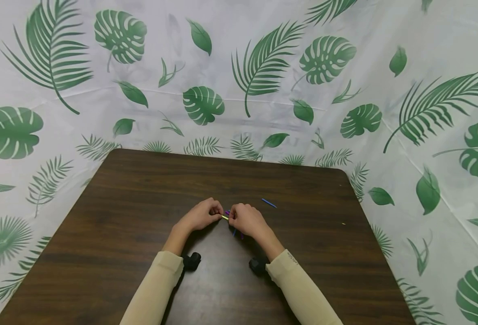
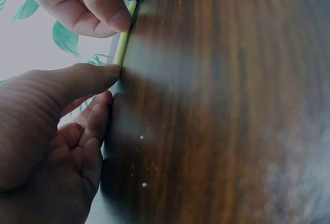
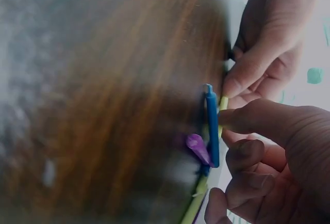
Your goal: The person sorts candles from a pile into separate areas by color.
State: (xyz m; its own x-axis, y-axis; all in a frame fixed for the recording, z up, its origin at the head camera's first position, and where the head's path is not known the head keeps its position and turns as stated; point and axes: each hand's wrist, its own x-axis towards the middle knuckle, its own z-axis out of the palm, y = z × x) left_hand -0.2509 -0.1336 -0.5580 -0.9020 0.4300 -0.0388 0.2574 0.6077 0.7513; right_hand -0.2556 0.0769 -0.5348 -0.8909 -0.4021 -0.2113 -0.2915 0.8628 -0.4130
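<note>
A thin yellow stick point(image 1: 225, 217) spans the gap between the two hands, low over the brown table. My left hand point(image 1: 201, 214) pinches one end between thumb and fingers. My right hand point(image 1: 248, 219) pinches the same stick farther along. In the right wrist view, a blue stick point(image 3: 213, 131) with a narrow nub at its tip lies beside the right fingertips. A purple stick point(image 3: 197, 146) meets its lower end, and a yellow-green stick point(image 3: 192, 207) lies below them. The right hand partly hides this cluster in the head view. Whether the pieces are joined, I cannot tell.
A separate blue stick point(image 1: 269, 203) lies on the table point(image 1: 141, 189) beyond the right hand. Toward the right edge is a tiny yellow piece point(image 1: 343, 223). Small white specks point(image 2: 144, 185) dot the tabletop near the left hand. A leaf-printed white curtain point(image 1: 153, 104) surrounds the table.
</note>
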